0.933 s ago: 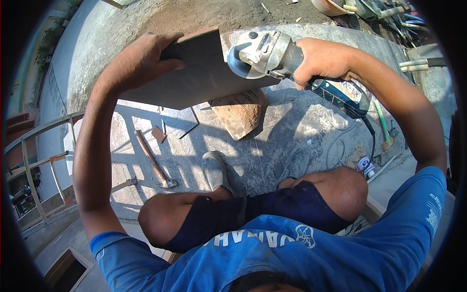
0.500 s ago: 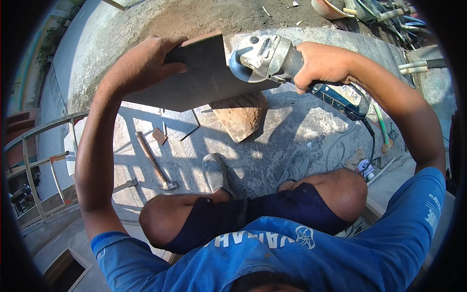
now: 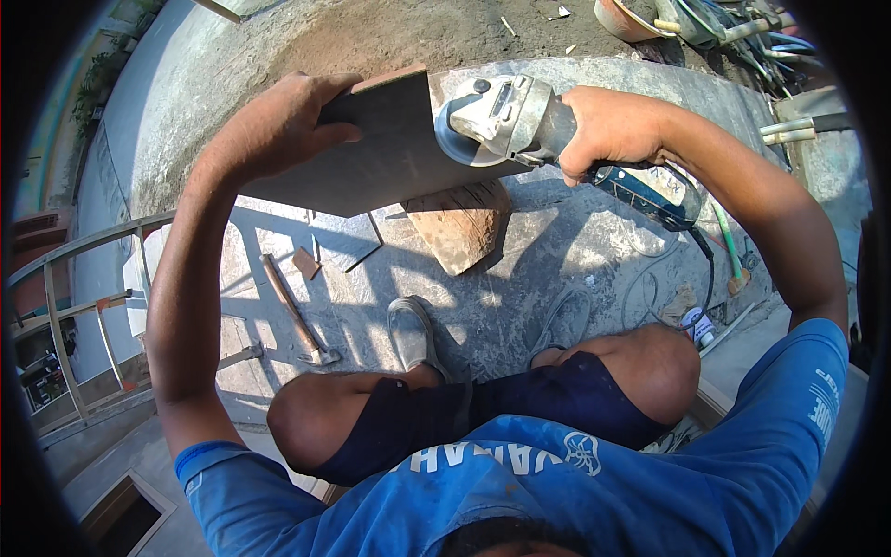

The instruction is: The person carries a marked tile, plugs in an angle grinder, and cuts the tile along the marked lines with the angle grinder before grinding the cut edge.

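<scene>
My left hand (image 3: 299, 116) grips the top left edge of a dark grey tile (image 3: 371, 153), thumb on the near face and fingers over the back. A notch is cut out of the tile's upper right part. The tile leans over a wooden block (image 3: 457, 227) on the ground. Wrapped round the body of an angle grinder (image 3: 506, 116), my right hand (image 3: 608, 130) holds it at the notch. The grinder's round disc (image 3: 457, 135) lies against the tile's cut edge; whether it spins I cannot tell. My right fingers are partly hidden behind the tool.
A hammer (image 3: 295, 311), a small brown tile piece (image 3: 305, 263) and a flat grey tile (image 3: 345, 239) lie on the concrete at the left. The power cord (image 3: 710, 278) and a green tool (image 3: 729, 239) are at the right. An orange bucket (image 3: 631, 20) stands far right.
The grinder and my right hand have shifted slightly downward, toward me, along the cut edge. My left hand and the tile have moved only slightly.
</scene>
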Demonstrator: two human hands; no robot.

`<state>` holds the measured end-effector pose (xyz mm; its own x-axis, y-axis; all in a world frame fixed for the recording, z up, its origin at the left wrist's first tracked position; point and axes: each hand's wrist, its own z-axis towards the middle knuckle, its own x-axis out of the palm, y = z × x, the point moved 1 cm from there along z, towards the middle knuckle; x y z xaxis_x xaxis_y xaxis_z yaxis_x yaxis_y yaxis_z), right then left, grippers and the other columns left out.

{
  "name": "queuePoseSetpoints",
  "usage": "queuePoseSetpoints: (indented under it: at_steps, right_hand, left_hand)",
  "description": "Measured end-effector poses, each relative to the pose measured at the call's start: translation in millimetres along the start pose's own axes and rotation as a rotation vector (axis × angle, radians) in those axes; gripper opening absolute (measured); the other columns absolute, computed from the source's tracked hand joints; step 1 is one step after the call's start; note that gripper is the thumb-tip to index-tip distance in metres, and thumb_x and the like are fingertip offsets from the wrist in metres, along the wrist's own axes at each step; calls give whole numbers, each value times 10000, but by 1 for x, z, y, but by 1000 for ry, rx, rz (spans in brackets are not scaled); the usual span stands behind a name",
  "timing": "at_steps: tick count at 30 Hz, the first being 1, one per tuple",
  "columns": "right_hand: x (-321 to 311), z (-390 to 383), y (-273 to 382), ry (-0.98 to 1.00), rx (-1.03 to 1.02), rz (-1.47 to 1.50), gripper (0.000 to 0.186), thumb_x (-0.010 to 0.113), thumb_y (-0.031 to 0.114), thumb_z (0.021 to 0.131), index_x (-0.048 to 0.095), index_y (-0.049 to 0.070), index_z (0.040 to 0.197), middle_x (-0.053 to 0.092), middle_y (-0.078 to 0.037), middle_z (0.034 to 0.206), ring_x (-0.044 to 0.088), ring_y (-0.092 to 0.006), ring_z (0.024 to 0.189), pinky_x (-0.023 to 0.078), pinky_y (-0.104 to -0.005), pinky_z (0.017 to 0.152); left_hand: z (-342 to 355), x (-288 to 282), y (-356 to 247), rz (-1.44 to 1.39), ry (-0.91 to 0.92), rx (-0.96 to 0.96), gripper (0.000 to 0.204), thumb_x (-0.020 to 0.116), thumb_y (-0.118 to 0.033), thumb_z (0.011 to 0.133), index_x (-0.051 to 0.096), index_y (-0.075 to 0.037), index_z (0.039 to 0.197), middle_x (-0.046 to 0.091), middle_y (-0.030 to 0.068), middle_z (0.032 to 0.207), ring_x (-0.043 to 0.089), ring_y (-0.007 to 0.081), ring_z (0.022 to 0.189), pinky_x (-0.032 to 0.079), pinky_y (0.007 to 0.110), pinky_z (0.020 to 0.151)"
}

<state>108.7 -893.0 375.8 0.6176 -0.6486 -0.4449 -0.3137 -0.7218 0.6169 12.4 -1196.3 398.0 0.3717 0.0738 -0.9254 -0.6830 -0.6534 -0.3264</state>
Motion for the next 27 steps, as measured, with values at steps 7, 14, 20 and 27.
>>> queuePoseSetpoints:
  at_steps: [7, 14, 20, 27]
  right_hand:
    - [-1, -4, 4, -9, 0, 14, 238, 761, 113, 573, 678, -53, 721, 656, -97, 667, 586, -157, 551, 450, -296, 513]
    - [-2, -1, 0, 17, 1, -12, 288, 763, 112, 574, 665, -68, 775, 666, -105, 696, 599, -156, 575, 461, -292, 523]
    - [-2, -3, -4, -12, -14, 43, 245, 757, 93, 576, 664, -60, 745, 664, -102, 680, 605, -151, 570, 461, -288, 522]
    - [0, 0, -4, 21, -8, 83, 233, 752, 79, 582, 672, -56, 754, 664, -100, 670, 606, -149, 559, 458, -281, 518]
  left_hand:
    - [0, -1, 1, 54, -3, -8, 479, 712, -178, 815, 591, -36, 1256, 710, 185, 932, 700, 279, 841, 536, 385, 790]
    - [0, -2, -2, 48, 5, -19, 511, 715, -197, 815, 581, -40, 1282, 710, 191, 919, 699, 286, 831, 538, 392, 782]
    - [-2, -2, -5, 62, -6, -26, 515, 712, -196, 816, 579, -42, 1289, 708, 195, 922, 699, 293, 830, 539, 391, 782]
    - [-1, -1, 1, 33, -7, -10, 449, 714, -171, 811, 606, -27, 1222, 710, 186, 916, 700, 285, 824, 536, 381, 771]
